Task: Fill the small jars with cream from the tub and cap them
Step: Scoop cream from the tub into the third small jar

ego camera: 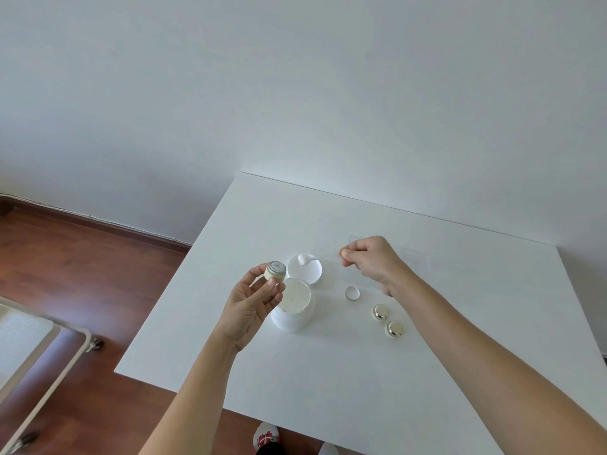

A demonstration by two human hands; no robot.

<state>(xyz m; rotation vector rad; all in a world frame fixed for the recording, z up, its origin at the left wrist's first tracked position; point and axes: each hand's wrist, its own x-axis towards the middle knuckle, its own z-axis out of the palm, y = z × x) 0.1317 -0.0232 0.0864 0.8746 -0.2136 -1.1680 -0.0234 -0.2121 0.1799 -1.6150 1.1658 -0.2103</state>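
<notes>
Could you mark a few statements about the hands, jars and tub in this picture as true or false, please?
1. The left hand holds an uncapped small jar. True.
2. The right hand is empty. False: it pinches a clear spatula carrying a dab of cream.
3. The tub has its lid on. False: it stands open, and the tub lid lies behind it.
4. Two capped jars stand on the table, right of the tub. True.
5. A loose cap lies on the table. True.

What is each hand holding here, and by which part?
Left hand pinches the open small jar by its sides. Right hand pinches the clear spatula by its handle end; cream sits on its tip.
</notes>
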